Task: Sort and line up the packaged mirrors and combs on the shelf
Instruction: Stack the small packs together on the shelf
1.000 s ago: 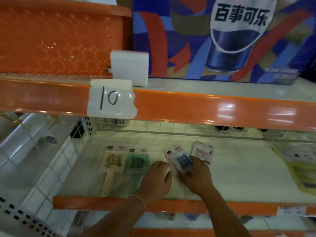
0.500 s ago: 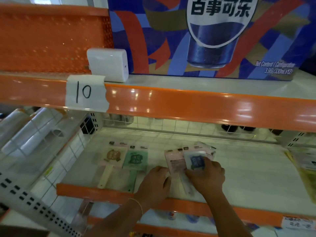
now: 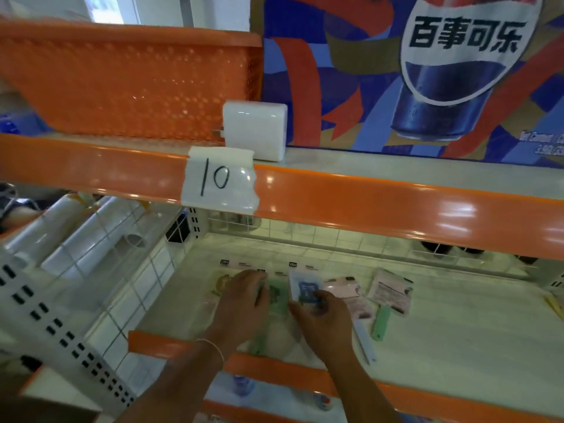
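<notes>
Orange-edged store shelf (image 3: 457, 337), lit from beneath the tier above, carries packaged mirrors and combs lying flat. Left hand (image 3: 244, 300) rests with fingers spread on the green pack (image 3: 279, 297), beside a tan pack (image 3: 221, 283) at far left. Right hand (image 3: 323, 315) pinches the lower edge of a blue pack (image 3: 305, 286), its grip curled around it, just beside the green one. To the right lie a pink pack (image 3: 351, 296) and a face-down pack (image 3: 392, 290) with a green handle. Tape label (image 3: 219, 181) reading "10" marks the upper shelf edge, below a white charger (image 3: 254, 129).
</notes>
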